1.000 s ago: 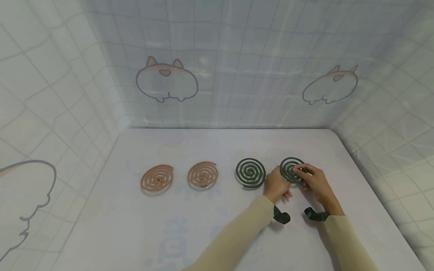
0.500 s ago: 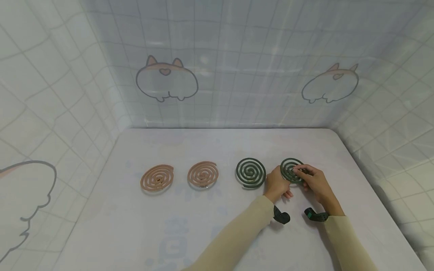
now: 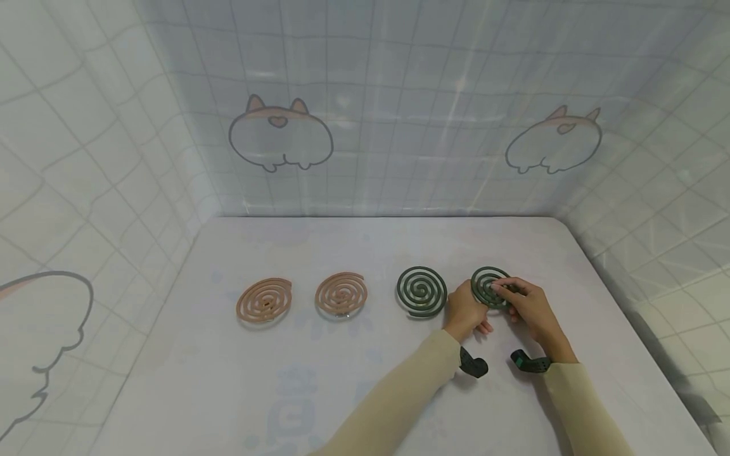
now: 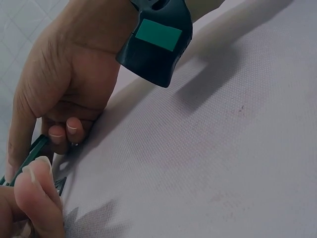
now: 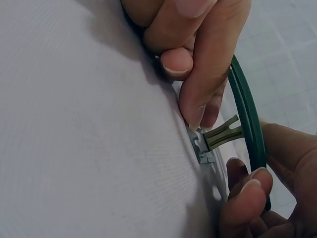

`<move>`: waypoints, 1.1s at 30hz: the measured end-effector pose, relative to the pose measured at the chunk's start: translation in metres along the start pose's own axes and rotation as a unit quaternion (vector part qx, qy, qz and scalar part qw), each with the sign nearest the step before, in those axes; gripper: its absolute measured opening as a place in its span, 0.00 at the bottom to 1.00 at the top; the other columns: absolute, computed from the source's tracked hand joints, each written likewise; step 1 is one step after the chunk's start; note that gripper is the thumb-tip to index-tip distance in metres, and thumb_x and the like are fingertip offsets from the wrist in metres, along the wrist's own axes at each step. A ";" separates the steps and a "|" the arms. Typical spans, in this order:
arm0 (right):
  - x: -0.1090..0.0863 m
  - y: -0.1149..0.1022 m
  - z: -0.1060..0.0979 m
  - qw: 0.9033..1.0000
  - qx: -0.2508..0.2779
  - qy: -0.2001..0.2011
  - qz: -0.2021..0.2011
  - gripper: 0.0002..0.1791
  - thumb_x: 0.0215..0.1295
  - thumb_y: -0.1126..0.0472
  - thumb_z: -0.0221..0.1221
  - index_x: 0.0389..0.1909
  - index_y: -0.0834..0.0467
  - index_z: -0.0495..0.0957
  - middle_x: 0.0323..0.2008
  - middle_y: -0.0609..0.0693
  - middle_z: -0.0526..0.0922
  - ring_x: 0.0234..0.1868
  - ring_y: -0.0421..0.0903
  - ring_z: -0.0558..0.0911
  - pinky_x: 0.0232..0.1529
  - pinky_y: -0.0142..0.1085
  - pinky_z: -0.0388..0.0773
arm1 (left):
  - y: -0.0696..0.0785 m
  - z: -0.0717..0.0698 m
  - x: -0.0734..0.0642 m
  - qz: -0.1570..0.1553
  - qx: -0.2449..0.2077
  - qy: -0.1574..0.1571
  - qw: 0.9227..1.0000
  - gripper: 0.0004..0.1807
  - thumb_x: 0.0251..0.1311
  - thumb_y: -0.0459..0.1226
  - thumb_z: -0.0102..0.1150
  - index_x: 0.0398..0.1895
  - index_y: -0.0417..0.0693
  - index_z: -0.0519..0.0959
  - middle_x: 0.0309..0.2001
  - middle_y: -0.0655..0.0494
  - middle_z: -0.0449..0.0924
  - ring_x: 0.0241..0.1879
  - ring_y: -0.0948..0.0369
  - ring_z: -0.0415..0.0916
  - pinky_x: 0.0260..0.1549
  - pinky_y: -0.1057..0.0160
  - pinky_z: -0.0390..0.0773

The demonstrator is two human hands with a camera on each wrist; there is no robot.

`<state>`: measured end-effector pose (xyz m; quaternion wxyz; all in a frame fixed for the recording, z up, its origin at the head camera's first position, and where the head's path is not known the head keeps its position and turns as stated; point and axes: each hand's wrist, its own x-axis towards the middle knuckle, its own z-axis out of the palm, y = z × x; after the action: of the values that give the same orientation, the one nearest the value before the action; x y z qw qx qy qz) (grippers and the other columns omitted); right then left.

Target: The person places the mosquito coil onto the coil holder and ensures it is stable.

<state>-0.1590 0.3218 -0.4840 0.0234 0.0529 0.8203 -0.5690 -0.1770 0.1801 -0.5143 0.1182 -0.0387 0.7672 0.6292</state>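
In the head view, my right hand (image 3: 533, 310) pinches a green mosquito coil (image 3: 482, 283) and holds it tilted off the table. The coil (image 5: 254, 131) shows edge-on in the right wrist view, between that hand's thumb and fingers. Beneath it stands a small metal coil stand (image 5: 199, 148) on the cloth, a forked prong (image 5: 225, 134) reaching to the coil. My left hand (image 3: 467, 311), wrist bent, pinches the stand at the base; its fingertips partly cover it. In the left wrist view, the left fingers (image 4: 37, 193) sit close below the right hand (image 4: 69, 74).
A second green coil (image 3: 421, 291) lies just left of my left hand. Farther left are two brown coils, one (image 3: 341, 294) nearer and one (image 3: 265, 299) farther, both slightly raised. White cloth covers the table (image 3: 228, 392); grid-patterned curtains (image 3: 393, 126) enclose it.
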 end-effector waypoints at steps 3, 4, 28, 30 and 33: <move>0.002 0.004 -0.001 1.000 -0.004 0.003 0.004 0.22 0.72 0.56 0.65 0.57 0.69 0.78 0.37 0.52 0.75 0.23 0.42 0.71 0.21 0.36 0.76 | 0.000 0.000 0.000 -0.003 -0.006 0.001 1.000 0.15 0.56 0.20 0.62 0.36 0.48 0.75 0.07 0.52 0.74 0.03 0.58 0.73 0.04 0.63 0.73; 0.004 0.008 -0.001 1.000 -0.005 0.004 0.006 0.22 0.72 0.56 0.65 0.57 0.69 0.78 0.37 0.51 0.75 0.23 0.42 0.71 0.21 0.36 0.76 | 0.000 0.000 0.000 -0.003 -0.009 0.000 1.000 0.15 0.57 0.19 0.62 0.36 0.48 0.76 0.07 0.52 0.75 0.03 0.59 0.73 0.04 0.63 0.73; 0.021 0.044 -0.007 1.000 -0.025 0.011 0.006 0.26 0.73 0.50 0.64 0.61 0.65 0.78 0.38 0.53 0.76 0.21 0.41 0.72 0.20 0.36 0.77 | -0.005 -0.002 -0.003 0.017 -0.034 -0.009 0.999 0.17 0.55 0.17 0.60 0.38 0.47 0.75 0.10 0.50 0.76 0.06 0.57 0.75 0.05 0.63 0.74; 0.021 0.044 -0.007 1.000 -0.027 0.013 0.006 0.27 0.72 0.49 0.64 0.62 0.64 0.78 0.37 0.53 0.75 0.21 0.41 0.72 0.20 0.36 0.77 | -0.005 -0.002 -0.003 0.019 -0.031 -0.008 0.999 0.17 0.55 0.17 0.60 0.38 0.47 0.74 0.09 0.51 0.75 0.05 0.57 0.75 0.05 0.63 0.74; 0.020 0.045 -0.007 0.999 -0.027 0.018 0.006 0.28 0.70 0.45 0.66 0.61 0.61 0.79 0.37 0.52 0.75 0.21 0.40 0.72 0.20 0.35 0.77 | -0.005 -0.002 -0.003 0.019 -0.028 -0.007 0.999 0.17 0.56 0.18 0.60 0.39 0.47 0.74 0.09 0.51 0.75 0.05 0.58 0.74 0.05 0.63 0.74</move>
<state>-0.1735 0.3448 -0.5257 0.0133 0.0677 0.8352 -0.5456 -0.1734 0.1766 -0.5175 0.1104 -0.0226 0.7489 0.6530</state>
